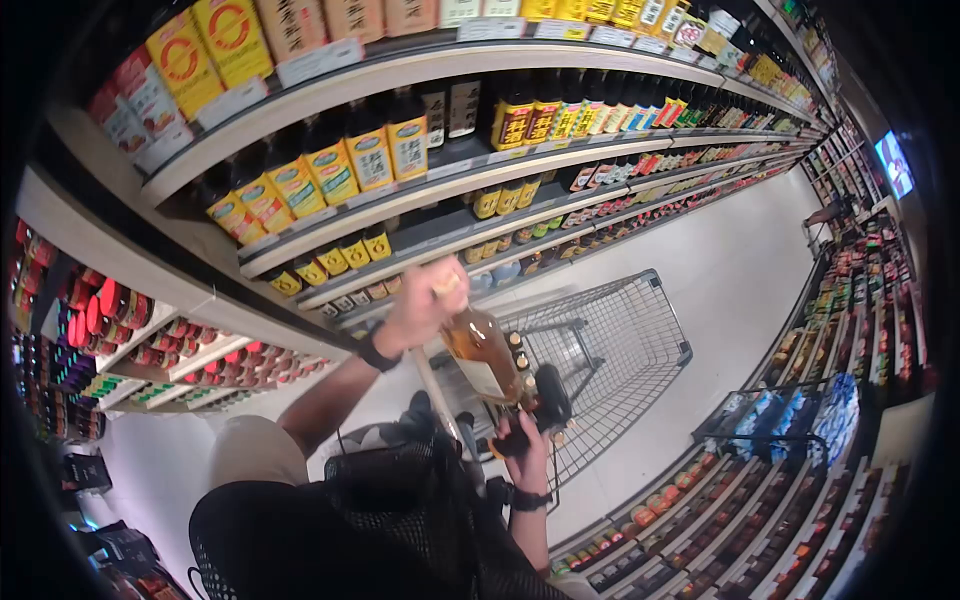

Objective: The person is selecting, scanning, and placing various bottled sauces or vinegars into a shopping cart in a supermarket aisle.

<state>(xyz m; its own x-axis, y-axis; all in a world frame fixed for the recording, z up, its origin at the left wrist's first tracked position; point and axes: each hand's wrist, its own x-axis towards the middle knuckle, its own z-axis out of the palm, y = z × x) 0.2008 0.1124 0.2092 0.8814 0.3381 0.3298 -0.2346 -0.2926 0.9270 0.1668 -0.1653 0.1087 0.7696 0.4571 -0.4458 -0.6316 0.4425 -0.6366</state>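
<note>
I hold a glass bottle of amber liquid (pixel 483 357) with a pale label, tilted over the near end of a wire shopping cart (pixel 625 345). My left hand (pixel 424 302) grips its neck and cap at the top; a black band sits on that wrist. My right hand (pixel 524 442), with a black watch on the wrist, holds the bottle's base from below. A black rounded object (pixel 552 398) sits right by my right hand; I cannot tell what it is.
A long shelf (pixel 420 65) of sauce and oil bottles with yellow labels runs along the left of the aisle. Another shelf (pixel 760 500) of jars and packets lines the right. The pale floor (pixel 740 270) stretches ahead beyond the cart.
</note>
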